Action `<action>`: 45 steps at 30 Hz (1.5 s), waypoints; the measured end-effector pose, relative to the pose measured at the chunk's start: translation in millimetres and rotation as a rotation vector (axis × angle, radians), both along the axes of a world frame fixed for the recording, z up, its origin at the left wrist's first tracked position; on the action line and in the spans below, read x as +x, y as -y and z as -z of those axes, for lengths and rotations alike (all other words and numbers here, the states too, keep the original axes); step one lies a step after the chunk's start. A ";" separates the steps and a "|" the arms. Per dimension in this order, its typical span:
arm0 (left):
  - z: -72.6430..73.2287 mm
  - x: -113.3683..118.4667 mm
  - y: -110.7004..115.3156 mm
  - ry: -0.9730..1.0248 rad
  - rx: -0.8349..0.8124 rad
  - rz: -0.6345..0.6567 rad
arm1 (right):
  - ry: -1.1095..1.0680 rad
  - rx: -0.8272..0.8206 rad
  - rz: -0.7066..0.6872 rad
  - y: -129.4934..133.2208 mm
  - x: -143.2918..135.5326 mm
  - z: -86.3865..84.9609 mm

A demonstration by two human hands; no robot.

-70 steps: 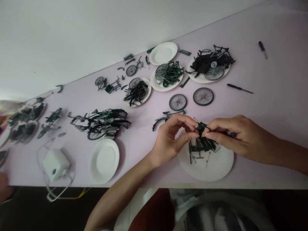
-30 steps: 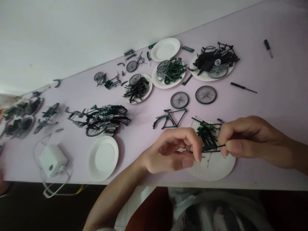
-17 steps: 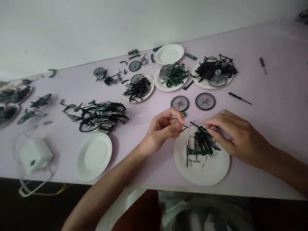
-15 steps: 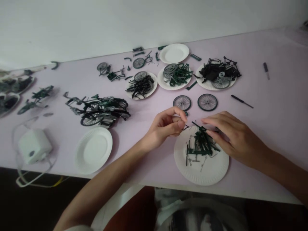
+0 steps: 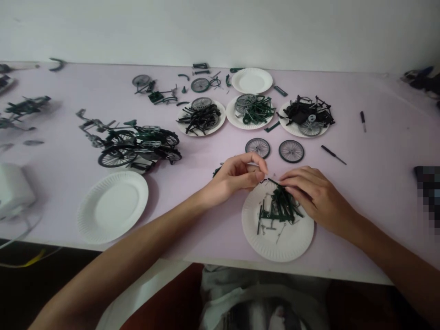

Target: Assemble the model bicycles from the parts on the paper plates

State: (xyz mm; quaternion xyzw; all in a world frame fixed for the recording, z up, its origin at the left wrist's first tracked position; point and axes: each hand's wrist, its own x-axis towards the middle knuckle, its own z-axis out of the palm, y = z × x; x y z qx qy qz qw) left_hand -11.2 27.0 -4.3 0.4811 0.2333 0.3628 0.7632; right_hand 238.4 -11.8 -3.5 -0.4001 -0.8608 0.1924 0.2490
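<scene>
My left hand (image 5: 237, 176) is closed in a pinch on a small thin dark part (image 5: 263, 181), held above the back edge of a white paper plate (image 5: 254, 243). Over the right side of that plate, my right hand (image 5: 311, 190) has its thumb and fingertips closed around the end of a narrow dark green strip (image 5: 274, 182). A pile of dark green model-bicycle parts (image 5: 283, 206) lies under the strip, with small metal rods and pins (image 5: 271, 224) beside it. Two spoked wheels (image 5: 257, 148) lie just beyond my hands.
Assembled model bicycles (image 5: 137, 142) stand at left behind a bare paper plate (image 5: 113, 206). Plates of dark parts (image 5: 201, 119) line the back, with loose parts around them. Two screwdrivers (image 5: 333, 154) lie at right. A white device (image 5: 13, 190) sits at the left edge.
The view has turned to the right, so most things sit further left. My right hand has come closer to my left, its fingers now more together on the green strip. My left hand keeps its pinch.
</scene>
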 end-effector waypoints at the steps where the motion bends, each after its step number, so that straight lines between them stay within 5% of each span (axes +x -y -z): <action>1: 0.4 -0.1 -0.5 0.005 -0.001 -0.006 | -0.011 -0.018 0.026 -0.4 0.6 -0.8; 9: -0.4 -5.8 -0.5 0.074 0.019 0.055 | -0.039 -0.122 0.075 1.6 -0.4 -4.9; 17: -8.4 -14.2 -1.9 -0.124 0.259 0.135 | -0.075 0.000 0.053 -1.8 3.6 -6.3; 19: -9.9 -12.8 0.6 -0.272 0.475 0.149 | -0.079 0.018 0.073 -2.4 5.5 -7.4; 23: -7.9 -4.4 9.3 -0.578 1.228 0.114 | -0.098 0.016 0.070 -2.5 8.0 -9.6; 26: -5.1 -0.3 11.1 -0.651 1.473 0.066 | -0.092 0.008 0.087 -1.1 8.8 -11.5; 37: -7.9 -0.6 13.8 -0.692 1.525 0.044 | 0.048 -0.003 0.003 1.2 5.2 -16.2; 45: 7.1 11.6 11.9 -0.827 1.472 -0.188 | 0.039 -0.043 0.026 3.9 7.4 -16.6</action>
